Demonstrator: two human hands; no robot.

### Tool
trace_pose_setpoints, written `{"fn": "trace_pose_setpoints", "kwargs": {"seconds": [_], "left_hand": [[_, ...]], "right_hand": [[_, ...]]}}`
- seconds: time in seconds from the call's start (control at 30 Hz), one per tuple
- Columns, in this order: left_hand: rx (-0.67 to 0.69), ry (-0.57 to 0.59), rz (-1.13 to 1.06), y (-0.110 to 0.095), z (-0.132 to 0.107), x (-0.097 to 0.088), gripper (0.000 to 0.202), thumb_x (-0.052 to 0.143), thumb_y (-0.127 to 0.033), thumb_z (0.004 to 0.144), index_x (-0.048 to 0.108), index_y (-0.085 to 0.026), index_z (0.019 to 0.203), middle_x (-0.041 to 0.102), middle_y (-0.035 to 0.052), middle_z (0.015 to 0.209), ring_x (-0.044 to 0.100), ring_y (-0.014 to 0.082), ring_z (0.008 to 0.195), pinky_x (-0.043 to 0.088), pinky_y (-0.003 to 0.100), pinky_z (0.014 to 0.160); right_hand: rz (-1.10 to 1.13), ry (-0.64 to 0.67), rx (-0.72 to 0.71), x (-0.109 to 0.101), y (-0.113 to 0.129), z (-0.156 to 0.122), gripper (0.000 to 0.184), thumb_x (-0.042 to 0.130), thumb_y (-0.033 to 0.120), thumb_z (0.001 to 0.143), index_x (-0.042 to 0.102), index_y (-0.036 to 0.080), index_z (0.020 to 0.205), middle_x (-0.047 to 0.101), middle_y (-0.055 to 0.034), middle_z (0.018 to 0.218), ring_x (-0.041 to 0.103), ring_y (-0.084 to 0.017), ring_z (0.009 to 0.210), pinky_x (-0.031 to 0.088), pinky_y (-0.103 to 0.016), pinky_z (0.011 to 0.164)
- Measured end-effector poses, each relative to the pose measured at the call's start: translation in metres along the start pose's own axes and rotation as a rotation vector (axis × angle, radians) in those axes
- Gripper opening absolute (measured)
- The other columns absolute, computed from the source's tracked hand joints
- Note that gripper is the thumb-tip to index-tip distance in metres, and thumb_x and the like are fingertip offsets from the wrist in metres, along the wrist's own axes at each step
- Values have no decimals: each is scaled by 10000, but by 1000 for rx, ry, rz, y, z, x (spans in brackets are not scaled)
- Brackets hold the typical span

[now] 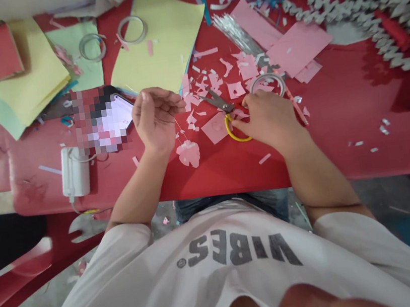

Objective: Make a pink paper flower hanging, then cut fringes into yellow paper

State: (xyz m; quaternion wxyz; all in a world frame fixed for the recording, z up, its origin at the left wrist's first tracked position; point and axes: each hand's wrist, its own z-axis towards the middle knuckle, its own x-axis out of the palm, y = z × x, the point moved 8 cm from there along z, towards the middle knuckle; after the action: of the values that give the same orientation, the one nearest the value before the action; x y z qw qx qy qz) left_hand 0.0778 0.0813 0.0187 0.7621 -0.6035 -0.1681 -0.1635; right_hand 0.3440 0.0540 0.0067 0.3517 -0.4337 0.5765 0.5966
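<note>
My right hand (271,119) is closed at the handles of a pair of scissors (223,106), one loop yellow and one red. The scissor blades are parted and point to the far left, over pink paper scraps. Palm turned up and fingers loosely bent, my left hand (156,118) hovers over the table with nothing visible in it. Just right of its wrist lies a pink paper cutout (189,153) with scalloped edges and thin wires or threads near it. A pink paper square (215,127) rests between the hands, and a tape roll (267,85) sits behind my right hand.
The red table (226,173) carries yellow sheets (162,37), pink sheets (299,49), a bundle of thin silvery sticks (237,32) and several tape rolls. A phone (117,115) and a white power bank (75,171) with a cable lie left. Grey zigzag garlands (356,12) fill the far right.
</note>
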Motion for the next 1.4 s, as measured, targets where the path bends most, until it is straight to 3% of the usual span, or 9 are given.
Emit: {"fn": "trace_pose_setpoints", "kwargs": {"seconds": [0.13,0.23,0.47,0.6,0.7,0.8,1.0,1.23,1.4], "left_hand": [[-85,-19,12,16,-16,13,409,746,-663,1045,811,-274,936,806,8,867,786,159,737,653,271,638],[-200,12,79,33,-34,27,464,769,-748,983,820,-290,929,785,17,857,736,152,645,589,260,535],[-303,68,4,45,-55,46,425,859,-706,917,827,-284,953,811,22,992,753,137,727,576,237,546],[-334,22,-99,41,-50,41,355,871,-599,970,782,-257,939,809,-3,1042,795,128,880,607,192,674],[-399,-17,-161,42,-49,35,297,773,-502,1077,735,-242,939,811,-9,1061,797,117,907,613,178,725],[-472,-37,-200,46,-51,33,297,694,-466,1124,690,-236,935,782,-10,986,764,110,829,637,202,742],[-518,-47,-237,45,-53,39,448,628,-457,1152,575,-220,776,530,-19,684,664,133,681,636,264,710],[-567,12,-188,45,-55,48,519,689,-410,1126,521,-202,681,468,-18,622,573,120,588,529,228,581],[-606,-39,-170,45,-55,45,484,662,-387,1140,534,-205,709,461,-31,617,532,101,560,452,194,526]], "right_hand": [[468,-86,-176,-13,42,-16,468,577,643,1099,715,246,1306,714,-166,1402,682,-372,1336,551,-593,1177],[965,-86,-53,-3,58,-26,619,436,842,1080,721,327,1272,735,-106,1346,720,-310,1288,645,-461,1014],[1298,-148,142,16,56,-33,646,534,934,987,709,314,1039,764,-63,1229,763,-236,1128,646,-338,769],[1524,-181,86,26,53,-25,565,666,858,978,717,296,1000,795,-15,1105,727,-137,798,610,-277,645],[1710,-83,29,37,59,-20,468,775,753,973,727,289,1008,808,15,1037,706,-107,713,589,-250,595],[1764,19,46,45,62,-17,507,794,774,944,704,277,982,801,21,950,700,-113,694,542,-229,533],[1759,83,-6,43,70,-14,578,809,774,932,614,242,819,701,28,737,539,-93,570,437,-217,488],[1694,177,52,52,69,-17,608,732,811,970,581,244,811,598,31,656,498,-110,562,332,-225,461],[1727,232,88,51,71,-17,623,722,814,976,578,234,800,573,36,654,443,-97,551,297,-216,460]]}}
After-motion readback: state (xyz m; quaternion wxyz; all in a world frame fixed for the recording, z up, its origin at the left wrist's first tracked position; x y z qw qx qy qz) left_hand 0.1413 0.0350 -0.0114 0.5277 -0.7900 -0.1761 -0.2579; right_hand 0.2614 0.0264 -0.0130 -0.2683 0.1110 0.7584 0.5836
